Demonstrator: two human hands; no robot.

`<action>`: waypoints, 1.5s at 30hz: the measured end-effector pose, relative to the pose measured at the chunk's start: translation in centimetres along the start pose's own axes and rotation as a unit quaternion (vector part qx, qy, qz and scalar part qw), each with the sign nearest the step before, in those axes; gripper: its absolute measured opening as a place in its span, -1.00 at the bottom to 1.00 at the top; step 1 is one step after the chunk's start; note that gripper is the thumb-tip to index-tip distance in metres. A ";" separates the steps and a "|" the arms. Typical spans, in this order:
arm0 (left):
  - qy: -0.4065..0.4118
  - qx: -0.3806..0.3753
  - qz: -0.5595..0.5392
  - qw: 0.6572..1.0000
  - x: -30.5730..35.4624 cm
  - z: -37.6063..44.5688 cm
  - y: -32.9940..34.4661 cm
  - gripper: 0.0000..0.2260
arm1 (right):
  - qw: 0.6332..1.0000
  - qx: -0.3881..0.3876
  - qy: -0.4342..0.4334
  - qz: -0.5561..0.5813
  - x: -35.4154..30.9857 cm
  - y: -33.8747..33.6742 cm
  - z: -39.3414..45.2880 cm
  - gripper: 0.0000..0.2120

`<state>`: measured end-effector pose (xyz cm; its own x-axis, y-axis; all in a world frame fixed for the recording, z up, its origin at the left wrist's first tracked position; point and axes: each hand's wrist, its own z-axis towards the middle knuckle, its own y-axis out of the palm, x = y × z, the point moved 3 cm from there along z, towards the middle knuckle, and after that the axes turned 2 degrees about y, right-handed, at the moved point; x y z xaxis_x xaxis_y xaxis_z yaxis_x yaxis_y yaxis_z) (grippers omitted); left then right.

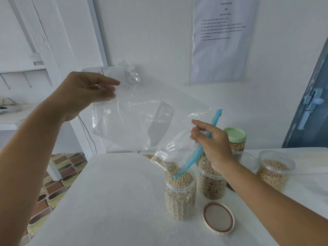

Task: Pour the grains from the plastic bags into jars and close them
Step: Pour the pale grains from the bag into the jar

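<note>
At frame centre, the left hand [83,93] pinched the clear plastic zip bag [142,118] by its raised bottom corner while the right hand [211,141] gripped its blue-zippered mouth. The last grains [166,164] were sliding into the nearly full clear plastic jar [180,192] (lower centre); a gentle shake over the rim would probably avoid spills.

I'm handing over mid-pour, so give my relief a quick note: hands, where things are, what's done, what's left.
Left hand holds the plastic bag up by its bottom end. Right hand pinches its blue zip mouth over the open front jar.
Front jar nearly full; a few grains remain in the bag.
Its lid lies on the table.
Green-lidded jar is closed.
Left: finish pouring, cap the open jars.
</note>
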<state>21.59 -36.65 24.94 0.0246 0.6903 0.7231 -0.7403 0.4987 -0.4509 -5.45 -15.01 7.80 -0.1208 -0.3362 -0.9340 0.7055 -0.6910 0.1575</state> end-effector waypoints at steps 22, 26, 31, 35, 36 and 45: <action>-0.114 0.050 -0.128 0.984 -4.0 -9.4 4.1 -0.43 | 0.999 -0.011 -0.018 -0.024 -0.7 0.5 -0.8 -0.70; -0.150 0.127 -0.225 0.955 -7.1 -15.1 7.6 -0.33 | 0.999 -0.014 -0.021 -0.030 -0.6 0.4 -0.7 -0.69; -0.233 0.025 -0.254 0.938 -9.2 -18.8 14.0 -0.33 | 0.999 -0.014 -0.018 -0.028 -0.7 0.4 -0.3 -0.70; -0.276 0.011 -0.289 0.916 -10.0 -15.9 15.3 -0.43 | 0.999 -0.014 -0.013 -0.028 -0.7 0.3 -0.2 -0.70; -0.291 0.021 -0.318 0.902 -10.4 -14.9 15.4 -0.55 | 0.999 -0.014 -0.012 -0.030 -0.7 0.3 -0.2 -0.70; -0.298 0.073 -0.393 0.867 -12.1 -9.1 17.1 -0.67 | 0.999 -0.003 -0.010 -0.036 -0.3 -0.3 -0.6 -0.71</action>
<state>14.78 -31.71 3.77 0.2403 -0.2486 0.9383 -0.7307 0.5900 0.3435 -5.17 -14.36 7.83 -0.1852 -0.2988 -0.9362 0.6989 -0.7097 0.0882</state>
